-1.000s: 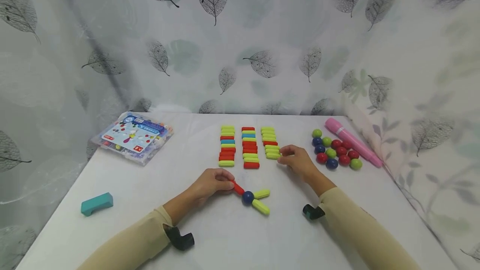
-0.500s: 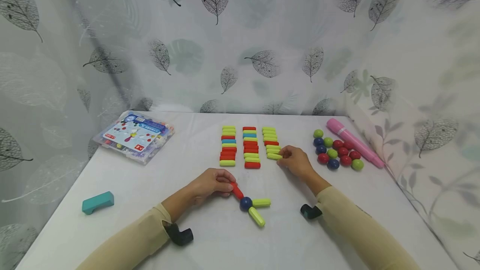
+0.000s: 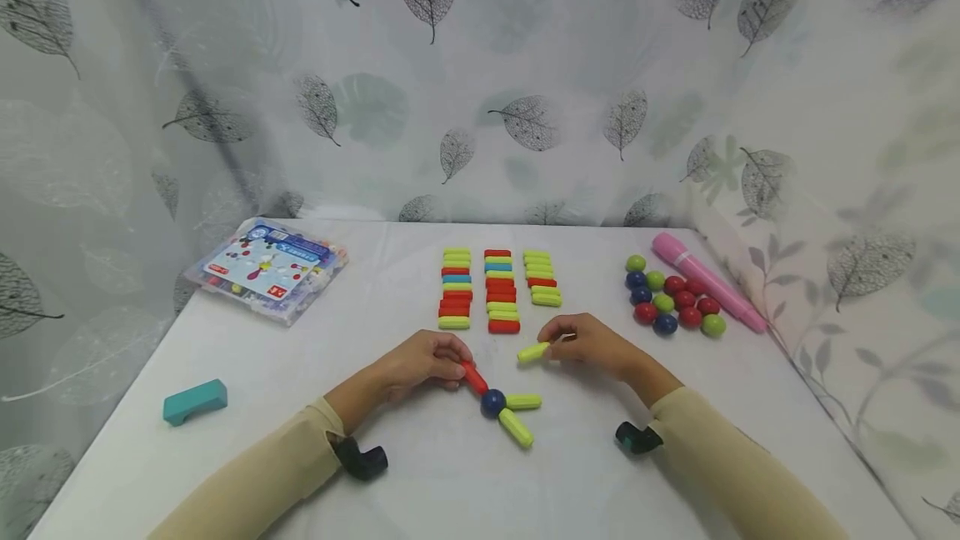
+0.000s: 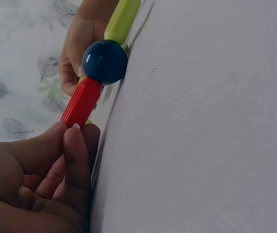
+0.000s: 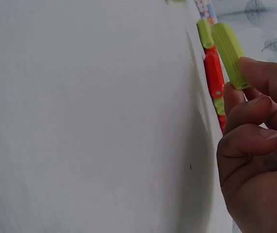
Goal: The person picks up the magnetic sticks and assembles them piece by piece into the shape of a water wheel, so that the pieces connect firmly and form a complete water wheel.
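Between thumb and fingers, my left hand (image 3: 423, 363) pinches the free end of a red rod (image 3: 474, 377). That rod joins a dark blue ball (image 3: 492, 403), from which two yellow-green rods (image 3: 516, 428) stick out to the right and toward the front. In the left wrist view the blue ball (image 4: 105, 62) shows close over the white tabletop. My right hand (image 3: 592, 346) pinches a loose yellow-green rod (image 3: 533, 353) by one end, to the right of the joined pieces. The right wrist view shows this rod (image 5: 230, 54) tilted up from the fingertips.
Three columns of red, yellow-green and blue rods (image 3: 455, 296) lie farther back on the white table (image 3: 360, 273). Several red, blue and green balls (image 3: 664, 324) and a pink wand (image 3: 705, 282) are at right. A plastic box (image 3: 262, 269) and a teal block (image 3: 195, 402) are at left.
My right hand has taken the nearest yellow-green rod from the right column and brought it toward the front left. The joined pieces turned slightly in my left hand's grip.
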`<state>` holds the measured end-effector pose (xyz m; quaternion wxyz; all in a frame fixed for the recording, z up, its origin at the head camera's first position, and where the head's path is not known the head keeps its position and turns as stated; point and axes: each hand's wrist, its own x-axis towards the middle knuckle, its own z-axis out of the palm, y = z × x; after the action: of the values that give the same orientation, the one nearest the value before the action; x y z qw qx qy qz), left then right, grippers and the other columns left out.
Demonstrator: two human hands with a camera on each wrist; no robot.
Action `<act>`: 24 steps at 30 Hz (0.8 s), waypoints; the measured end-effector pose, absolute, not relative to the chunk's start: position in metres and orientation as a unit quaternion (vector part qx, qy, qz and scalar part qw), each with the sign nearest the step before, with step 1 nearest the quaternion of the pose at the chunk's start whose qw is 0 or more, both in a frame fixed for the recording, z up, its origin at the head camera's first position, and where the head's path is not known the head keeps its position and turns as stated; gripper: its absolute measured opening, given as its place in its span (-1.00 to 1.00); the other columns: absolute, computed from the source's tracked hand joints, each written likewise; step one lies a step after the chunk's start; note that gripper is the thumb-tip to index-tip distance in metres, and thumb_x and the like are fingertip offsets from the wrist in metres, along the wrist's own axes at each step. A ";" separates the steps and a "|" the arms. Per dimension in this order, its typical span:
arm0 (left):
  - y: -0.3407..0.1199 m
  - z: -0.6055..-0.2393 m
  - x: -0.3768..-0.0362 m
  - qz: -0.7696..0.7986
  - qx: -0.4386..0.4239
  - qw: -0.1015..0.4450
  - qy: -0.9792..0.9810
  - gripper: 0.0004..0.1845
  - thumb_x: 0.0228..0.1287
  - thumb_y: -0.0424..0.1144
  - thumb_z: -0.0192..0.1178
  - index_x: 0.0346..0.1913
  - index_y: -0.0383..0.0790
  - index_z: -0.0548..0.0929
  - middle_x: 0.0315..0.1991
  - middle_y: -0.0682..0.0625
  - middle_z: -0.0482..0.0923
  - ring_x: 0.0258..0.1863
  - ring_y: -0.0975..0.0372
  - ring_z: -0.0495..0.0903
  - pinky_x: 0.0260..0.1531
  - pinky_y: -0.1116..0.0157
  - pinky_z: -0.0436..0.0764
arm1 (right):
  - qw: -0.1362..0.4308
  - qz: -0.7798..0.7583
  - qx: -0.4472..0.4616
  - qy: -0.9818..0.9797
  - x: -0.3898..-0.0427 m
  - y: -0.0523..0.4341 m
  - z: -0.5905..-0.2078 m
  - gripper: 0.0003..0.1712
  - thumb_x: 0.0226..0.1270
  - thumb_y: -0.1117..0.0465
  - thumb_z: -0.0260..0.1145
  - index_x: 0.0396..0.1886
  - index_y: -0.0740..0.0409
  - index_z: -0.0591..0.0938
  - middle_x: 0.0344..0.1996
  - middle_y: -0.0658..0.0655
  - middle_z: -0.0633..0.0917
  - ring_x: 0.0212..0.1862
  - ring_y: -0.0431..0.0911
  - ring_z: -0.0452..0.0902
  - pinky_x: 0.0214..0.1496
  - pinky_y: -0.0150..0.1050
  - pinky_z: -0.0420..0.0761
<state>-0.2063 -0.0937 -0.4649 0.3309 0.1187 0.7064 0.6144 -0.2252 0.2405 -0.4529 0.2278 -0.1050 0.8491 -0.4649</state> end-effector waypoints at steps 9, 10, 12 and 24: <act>-0.093 -0.466 -0.206 0.620 0.130 0.324 0.702 -0.74 0.33 -0.42 0.33 0.04 -0.37 0.64 -0.16 -0.10 0.71 -0.26 0.17 0.69 -0.14 0.28 0.74 | 0.294 -0.465 -0.166 0.818 -0.209 0.204 -0.449 -0.69 0.35 0.07 0.43 0.03 0.02 0.71 -0.15 0.05 0.66 -0.14 -0.03 0.48 -0.23 -0.26 0.47; -0.093 -0.467 -0.206 0.622 0.131 0.324 0.701 -0.74 0.33 -0.41 0.33 0.04 -0.37 0.65 -0.17 -0.10 0.71 -0.27 0.17 0.69 -0.14 0.28 0.74 | 0.298 -0.466 -0.165 0.817 -0.209 0.202 -0.450 -0.70 0.35 0.07 0.43 0.03 0.02 0.71 -0.15 0.06 0.66 -0.15 -0.03 0.48 -0.23 -0.26 0.47; -0.093 -0.467 -0.205 0.622 0.132 0.324 0.700 -0.74 0.33 -0.41 0.33 0.04 -0.37 0.65 -0.17 -0.10 0.71 -0.27 0.17 0.69 -0.14 0.28 0.74 | 0.304 -0.470 -0.165 0.812 -0.209 0.200 -0.451 -0.70 0.36 0.08 0.43 0.04 0.02 0.72 -0.15 0.07 0.66 -0.15 -0.03 0.48 -0.23 -0.26 0.46; -0.093 -0.466 -0.203 0.624 0.125 0.319 0.702 -0.75 0.32 -0.42 0.33 0.03 -0.36 0.66 -0.19 -0.09 0.70 -0.28 0.18 0.69 -0.16 0.29 0.74 | 0.334 -0.478 -0.177 0.793 -0.214 0.203 -0.447 -0.70 0.40 0.13 0.37 0.08 0.06 0.70 -0.19 0.07 0.63 -0.26 -0.05 0.43 -0.33 -0.31 0.39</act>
<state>-0.2035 -0.0929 -0.4659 0.3187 0.1248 0.7024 0.6241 -0.2144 0.2031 -0.4468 0.3342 -0.1774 0.7929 -0.4777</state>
